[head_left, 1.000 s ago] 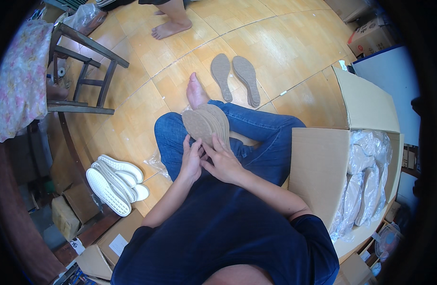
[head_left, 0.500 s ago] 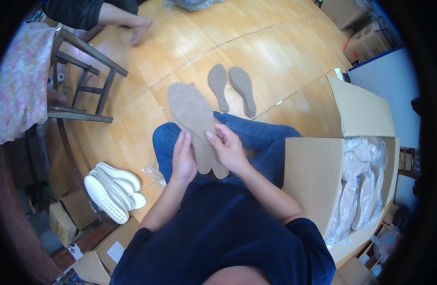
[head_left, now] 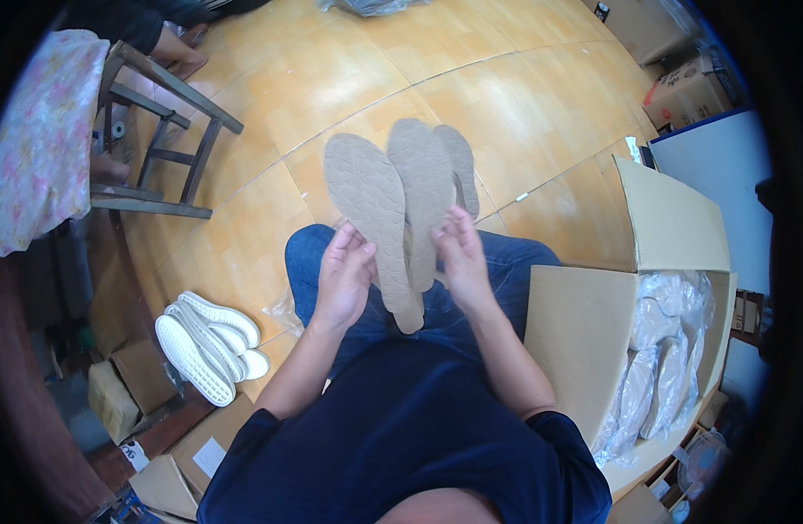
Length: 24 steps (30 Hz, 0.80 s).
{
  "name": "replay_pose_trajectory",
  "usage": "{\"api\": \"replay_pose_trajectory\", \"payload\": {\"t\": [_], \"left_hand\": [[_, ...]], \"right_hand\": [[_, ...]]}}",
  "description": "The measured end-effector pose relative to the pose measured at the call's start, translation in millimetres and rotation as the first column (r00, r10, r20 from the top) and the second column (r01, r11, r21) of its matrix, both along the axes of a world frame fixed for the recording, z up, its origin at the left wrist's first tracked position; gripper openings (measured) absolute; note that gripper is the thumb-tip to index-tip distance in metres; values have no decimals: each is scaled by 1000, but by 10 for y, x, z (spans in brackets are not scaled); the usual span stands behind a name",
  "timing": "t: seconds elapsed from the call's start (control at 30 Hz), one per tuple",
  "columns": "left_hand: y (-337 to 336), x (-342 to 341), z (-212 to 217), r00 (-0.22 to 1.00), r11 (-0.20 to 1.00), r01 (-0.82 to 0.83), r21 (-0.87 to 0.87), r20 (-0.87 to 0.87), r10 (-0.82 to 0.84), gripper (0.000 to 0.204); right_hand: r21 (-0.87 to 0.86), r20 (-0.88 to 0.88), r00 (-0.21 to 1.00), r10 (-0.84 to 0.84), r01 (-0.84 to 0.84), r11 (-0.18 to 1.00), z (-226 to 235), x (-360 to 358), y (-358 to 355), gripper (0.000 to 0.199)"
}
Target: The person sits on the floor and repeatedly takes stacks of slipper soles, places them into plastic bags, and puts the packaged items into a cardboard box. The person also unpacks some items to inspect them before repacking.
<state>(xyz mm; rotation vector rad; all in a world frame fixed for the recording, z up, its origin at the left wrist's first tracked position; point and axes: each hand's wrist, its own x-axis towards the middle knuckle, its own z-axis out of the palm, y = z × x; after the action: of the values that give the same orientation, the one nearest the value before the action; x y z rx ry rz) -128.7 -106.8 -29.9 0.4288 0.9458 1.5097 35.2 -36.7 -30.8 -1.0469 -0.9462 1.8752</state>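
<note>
My left hand (head_left: 344, 278) grips a brown shoe insole (head_left: 363, 185) by its edge, with thumb and fingers closed on it. Another insole's end shows beneath its narrow heel end. In my right hand (head_left: 464, 266) a second insole (head_left: 423, 179), slightly blurred, is pinched at its side. The two fan apart above my lap, toe ends pointing away from me. Just beyond the right one, more brown insoles (head_left: 460, 157) lie on the floor, partly covered from sight.
An open cardboard box (head_left: 580, 327) at my right holds plastic-wrapped pieces (head_left: 661, 349). White shoe soles (head_left: 196, 354) lie on the floor at left. A wooden stool (head_left: 192, 162) with flowered cloth (head_left: 34, 144) stands far left, near another person's bare foot (head_left: 189, 65).
The insoles, held together before, are now spread apart. My right hand has moved right with one, which now overlaps the floor insoles in view. The other person's limb has shifted left.
</note>
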Motion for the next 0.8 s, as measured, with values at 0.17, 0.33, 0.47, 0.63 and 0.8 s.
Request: {"api": "replay_pose_trajectory", "payload": {"t": [0.17,0.33,0.47,0.63,0.8], "left_hand": [[68,230,-221,959,965,-44,-259,-282,-32,57],[35,175,-372,911,968,-20,-252,-404,-86,49],[-255,7,-469,914,885,-124,-448,-399,-74,40],[-547,5,-539,960,782,-134,-608,-275,-49,59],[-440,281,-682,966,829,-41,-557,-234,-109,102]], "right_hand": [[180,67,990,-122,108,978,-209,-310,-148,45],[344,376,894,-243,109,933,-640,-224,271,53],[429,366,854,-370,198,881,-1115,11,1018,57],[251,861,456,-228,10,968,-1529,254,1589,62],[436,721,608,-333,-25,900,-1446,123,1109,58]]}}
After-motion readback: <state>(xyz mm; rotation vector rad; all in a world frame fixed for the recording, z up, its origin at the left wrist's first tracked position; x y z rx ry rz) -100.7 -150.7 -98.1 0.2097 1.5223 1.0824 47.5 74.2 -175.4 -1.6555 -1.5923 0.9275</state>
